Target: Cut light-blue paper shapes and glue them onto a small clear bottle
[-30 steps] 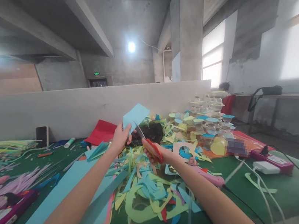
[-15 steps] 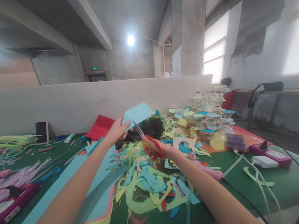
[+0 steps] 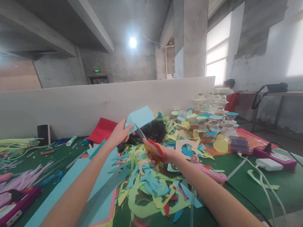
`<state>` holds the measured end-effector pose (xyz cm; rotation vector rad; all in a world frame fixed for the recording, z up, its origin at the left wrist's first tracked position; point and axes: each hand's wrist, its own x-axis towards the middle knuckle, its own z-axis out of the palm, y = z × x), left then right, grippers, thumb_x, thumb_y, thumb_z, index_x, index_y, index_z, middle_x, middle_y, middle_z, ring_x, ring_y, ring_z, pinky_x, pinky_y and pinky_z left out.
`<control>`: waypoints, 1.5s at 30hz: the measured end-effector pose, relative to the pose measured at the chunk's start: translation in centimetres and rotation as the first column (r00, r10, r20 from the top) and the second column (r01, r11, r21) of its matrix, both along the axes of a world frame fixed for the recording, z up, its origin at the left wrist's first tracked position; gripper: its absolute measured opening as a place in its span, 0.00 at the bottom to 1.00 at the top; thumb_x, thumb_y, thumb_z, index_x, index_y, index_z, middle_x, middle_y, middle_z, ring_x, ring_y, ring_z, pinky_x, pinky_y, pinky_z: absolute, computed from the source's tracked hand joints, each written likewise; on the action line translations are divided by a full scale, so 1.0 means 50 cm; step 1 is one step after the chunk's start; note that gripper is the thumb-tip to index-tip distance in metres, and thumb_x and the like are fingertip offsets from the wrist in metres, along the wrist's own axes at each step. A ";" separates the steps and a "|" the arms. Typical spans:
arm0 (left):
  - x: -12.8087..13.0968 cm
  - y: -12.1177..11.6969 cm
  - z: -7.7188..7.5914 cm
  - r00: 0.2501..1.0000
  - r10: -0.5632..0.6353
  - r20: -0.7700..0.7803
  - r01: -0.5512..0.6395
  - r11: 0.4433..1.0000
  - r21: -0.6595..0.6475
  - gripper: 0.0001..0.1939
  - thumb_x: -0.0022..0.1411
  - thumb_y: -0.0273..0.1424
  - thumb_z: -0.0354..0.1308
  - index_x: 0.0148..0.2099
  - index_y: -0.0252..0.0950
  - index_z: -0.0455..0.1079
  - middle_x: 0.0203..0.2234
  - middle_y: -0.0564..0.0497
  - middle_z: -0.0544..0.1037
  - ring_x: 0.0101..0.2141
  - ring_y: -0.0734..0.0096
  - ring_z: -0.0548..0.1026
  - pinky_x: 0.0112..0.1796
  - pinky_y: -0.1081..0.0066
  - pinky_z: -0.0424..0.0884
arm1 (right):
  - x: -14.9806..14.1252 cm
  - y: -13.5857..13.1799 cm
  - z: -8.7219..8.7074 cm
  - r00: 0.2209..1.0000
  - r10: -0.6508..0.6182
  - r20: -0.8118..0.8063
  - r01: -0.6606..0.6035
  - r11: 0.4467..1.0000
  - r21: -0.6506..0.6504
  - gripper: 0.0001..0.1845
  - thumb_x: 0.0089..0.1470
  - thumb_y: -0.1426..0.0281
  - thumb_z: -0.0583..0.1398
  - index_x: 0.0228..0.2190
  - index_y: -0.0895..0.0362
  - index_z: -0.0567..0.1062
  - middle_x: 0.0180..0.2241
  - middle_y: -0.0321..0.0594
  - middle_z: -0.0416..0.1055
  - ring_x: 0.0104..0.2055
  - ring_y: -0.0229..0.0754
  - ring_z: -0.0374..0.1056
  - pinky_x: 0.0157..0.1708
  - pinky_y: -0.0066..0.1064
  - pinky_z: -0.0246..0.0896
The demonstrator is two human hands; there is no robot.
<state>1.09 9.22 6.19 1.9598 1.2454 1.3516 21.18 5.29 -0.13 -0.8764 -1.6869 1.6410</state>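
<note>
My left hand (image 3: 120, 132) pinches the near edge of a light blue piece of paper (image 3: 144, 116), held up in the air. Red-handled scissors (image 3: 157, 150) are gripped in my right hand (image 3: 160, 153), with fingers through the handles. Their blades reach the paper's lower edge close to my left fingers. Below both hands lies a heap of green, yellow and blue paper scraps (image 3: 153, 183). Large light blue sheets (image 3: 101, 189) are stacked under my left forearm.
Clear plastic cups with paper discs (image 3: 215, 117) are stacked at the back right. A pink glue gun (image 3: 211, 172), power strip (image 3: 280, 159) and cables lie right. At left are a phone (image 3: 43, 134), lilac strips (image 3: 12, 199) and another power strip (image 3: 11, 208). A white partition (image 3: 71, 104) stands behind.
My hands and the paper have barely moved. The scissors' blades look slightly more closed at the paper's edge, and the view has shifted a little.
</note>
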 end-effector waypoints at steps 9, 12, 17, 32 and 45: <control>0.001 0.008 -0.012 0.998 -0.010 0.054 0.011 1.000 -0.010 0.12 0.58 0.38 0.57 0.36 0.37 0.59 0.20 0.57 0.73 0.09 0.84 0.58 0.11 0.80 0.51 | -0.002 0.010 -0.010 1.000 -0.004 0.024 0.002 0.997 0.082 0.31 0.48 0.40 0.57 0.20 0.54 0.62 0.14 0.30 0.57 0.14 0.33 0.57 0.15 0.26 0.57; -0.002 0.013 -0.014 0.994 -0.053 0.093 0.056 0.998 -0.031 0.11 0.59 0.38 0.56 0.35 0.37 0.58 0.21 0.56 0.73 0.09 0.86 0.57 0.12 0.81 0.51 | 0.002 0.016 -0.014 0.999 0.025 0.035 -0.028 0.997 0.075 0.30 0.48 0.40 0.58 0.22 0.54 0.63 0.15 0.29 0.58 0.15 0.33 0.56 0.15 0.25 0.55; -0.002 0.006 -0.009 0.987 -0.111 0.120 0.125 0.985 -0.120 0.12 0.59 0.38 0.57 0.35 0.37 0.58 0.20 0.57 0.71 0.10 0.88 0.54 0.12 0.81 0.49 | 0.010 0.024 -0.023 0.997 0.060 -0.045 -0.058 0.998 0.035 0.26 0.46 0.44 0.62 0.27 0.53 0.63 0.17 0.27 0.60 0.15 0.34 0.57 0.15 0.27 0.53; 0.002 0.002 -0.013 0.977 -0.197 0.078 0.210 0.945 -0.251 0.15 0.60 0.41 0.57 0.35 0.35 0.60 0.24 0.53 0.71 0.12 0.88 0.55 0.14 0.81 0.49 | -0.004 0.016 -0.015 0.998 -0.001 0.070 -0.011 0.987 0.162 0.32 0.51 0.38 0.52 0.24 0.55 0.64 0.15 0.30 0.60 0.15 0.34 0.61 0.15 0.26 0.60; 0.018 -0.026 0.003 0.964 -0.264 -0.040 0.233 0.905 -0.356 0.15 0.61 0.43 0.56 0.34 0.36 0.60 0.24 0.55 0.71 0.12 0.89 0.55 0.15 0.81 0.48 | 0.001 -0.001 0.000 0.999 0.030 0.021 -0.034 0.979 0.203 0.26 0.55 0.44 0.53 0.25 0.55 0.67 0.20 0.34 0.64 0.19 0.36 0.61 0.21 0.30 0.61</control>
